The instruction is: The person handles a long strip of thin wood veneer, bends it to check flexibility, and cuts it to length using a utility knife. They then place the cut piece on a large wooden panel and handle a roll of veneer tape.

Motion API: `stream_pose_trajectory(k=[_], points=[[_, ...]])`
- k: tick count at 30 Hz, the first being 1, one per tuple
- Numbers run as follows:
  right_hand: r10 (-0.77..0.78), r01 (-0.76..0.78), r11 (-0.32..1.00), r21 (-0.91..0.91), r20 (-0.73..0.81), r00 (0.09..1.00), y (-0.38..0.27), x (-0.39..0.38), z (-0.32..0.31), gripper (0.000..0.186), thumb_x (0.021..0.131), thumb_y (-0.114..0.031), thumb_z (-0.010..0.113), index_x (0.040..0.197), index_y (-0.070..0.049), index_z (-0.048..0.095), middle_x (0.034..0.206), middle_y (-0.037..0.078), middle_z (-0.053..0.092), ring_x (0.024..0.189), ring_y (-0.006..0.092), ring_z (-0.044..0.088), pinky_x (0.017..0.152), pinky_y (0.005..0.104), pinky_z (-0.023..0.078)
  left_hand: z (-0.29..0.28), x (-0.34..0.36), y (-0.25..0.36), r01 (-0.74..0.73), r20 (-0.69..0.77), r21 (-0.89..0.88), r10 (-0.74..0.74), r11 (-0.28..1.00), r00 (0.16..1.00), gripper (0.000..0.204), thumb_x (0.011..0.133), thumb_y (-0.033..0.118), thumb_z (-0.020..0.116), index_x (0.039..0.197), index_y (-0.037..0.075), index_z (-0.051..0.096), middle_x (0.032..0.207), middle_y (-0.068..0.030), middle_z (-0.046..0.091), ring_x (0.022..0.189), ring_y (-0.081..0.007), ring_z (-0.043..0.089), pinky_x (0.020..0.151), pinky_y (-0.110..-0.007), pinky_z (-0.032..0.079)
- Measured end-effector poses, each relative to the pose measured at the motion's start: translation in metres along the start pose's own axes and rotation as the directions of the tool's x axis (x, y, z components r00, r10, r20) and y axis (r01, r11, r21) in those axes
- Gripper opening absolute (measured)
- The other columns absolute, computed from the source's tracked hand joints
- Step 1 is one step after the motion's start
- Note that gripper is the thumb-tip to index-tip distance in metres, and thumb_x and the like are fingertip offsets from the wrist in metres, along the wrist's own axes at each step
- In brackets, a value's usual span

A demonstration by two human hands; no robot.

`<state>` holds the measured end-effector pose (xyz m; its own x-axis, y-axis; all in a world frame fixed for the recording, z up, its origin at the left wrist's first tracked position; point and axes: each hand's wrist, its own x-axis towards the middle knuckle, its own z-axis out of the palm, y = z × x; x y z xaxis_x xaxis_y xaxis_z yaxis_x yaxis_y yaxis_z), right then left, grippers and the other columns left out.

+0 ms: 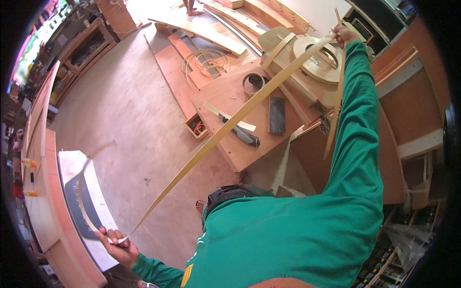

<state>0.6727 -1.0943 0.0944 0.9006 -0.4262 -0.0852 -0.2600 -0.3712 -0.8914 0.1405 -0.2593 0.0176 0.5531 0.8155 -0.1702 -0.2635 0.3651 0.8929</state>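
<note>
A long pale wood-coloured edging strip (225,126) stretches diagonally between my hands. At lower left my left hand (117,245) grips it, with a thin curled length rising behind my fingers. At upper right my right hand (344,35) is closed on the strip, and another length hangs beside my forearm. Just below that hand lies a roll of strip (305,49) on a beige machine (274,36). Beneath the stretched strip, a plywood board (230,158) bears a utility knife (246,136), a short offcut (245,126), a dark block (277,115) and a tape roll (249,85).
A small box of tools (196,125) sits by the board. Loose strip coils (209,57) and planks (197,33) lie beyond, near another person's feet (194,9). A cluttered workbench (86,43) lines the back left; panels (48,192) stand at left, a cabinet (408,110) at right.
</note>
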Motion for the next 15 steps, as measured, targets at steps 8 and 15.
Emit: stream_pose_trajectory(k=[8,15], points=[[-0.314,0.341,0.938,-0.065,0.259,0.913,-0.164,0.017,0.094,0.028,0.102,-0.029,0.071,0.089,-0.005,0.074,0.074,0.005,0.069,0.051,0.0114,0.052,0.044,0.0298,0.041,-0.043,-0.032,0.037,-0.076,0.265,-0.522,0.246,0.849,0.932,0.018,0.114,0.021,0.057,0.118,0.005,0.052,0.095,-0.0048,0.063,0.061,-0.0085,0.049,0.050,-0.023,0.047],[-0.550,0.544,0.832,0.111,0.301,0.779,-0.258,-0.052,0.144,0.022,0.104,-0.020,0.066,0.093,-0.003,0.074,0.086,0.009,0.075,0.051,0.0075,0.047,0.042,0.0264,0.034,-0.074,-0.029,0.048,-0.307,0.147,-0.628,0.496,0.715,0.856,0.024,0.109,0.011,0.063,0.130,0.001,0.057,0.103,-0.0035,0.066,0.071,-0.0083,0.059,0.057,-0.025,0.050]])
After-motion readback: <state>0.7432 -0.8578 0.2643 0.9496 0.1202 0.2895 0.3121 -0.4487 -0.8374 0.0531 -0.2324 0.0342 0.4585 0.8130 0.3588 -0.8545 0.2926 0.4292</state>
